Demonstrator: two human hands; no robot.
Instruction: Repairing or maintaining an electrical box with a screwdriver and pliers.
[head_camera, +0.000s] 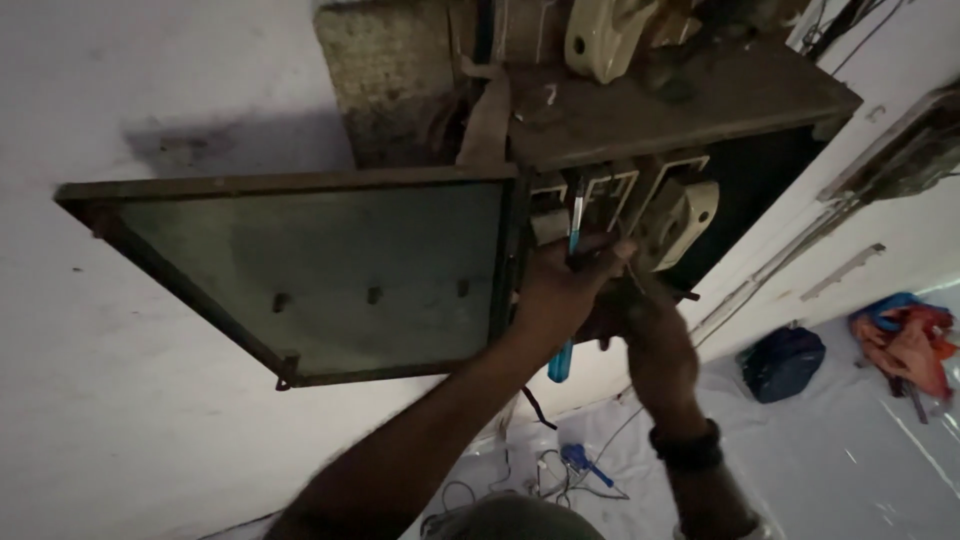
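Left hand (565, 290): closed round a blue-handled screwdriver (568, 300), tip raised to the cream switch (680, 220).
Right hand (655, 345): just beside; grip cannot be told.
Blue bag (783, 362): on the floor.

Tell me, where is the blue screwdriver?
In the head view, the blue screwdriver is at centre, gripped in the left hand, its tip up at the fuse holders inside the open box.

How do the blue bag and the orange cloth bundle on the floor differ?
The blue bag is dark, compact and rounded; the orange cloth bundle is bright, crumpled and spread out. The bag is one colour, while the bundle mixes orange with blue. The bag lies nearer the wall and the person's hands; the bundle lies further right. Both rest on the pale floor sheet.
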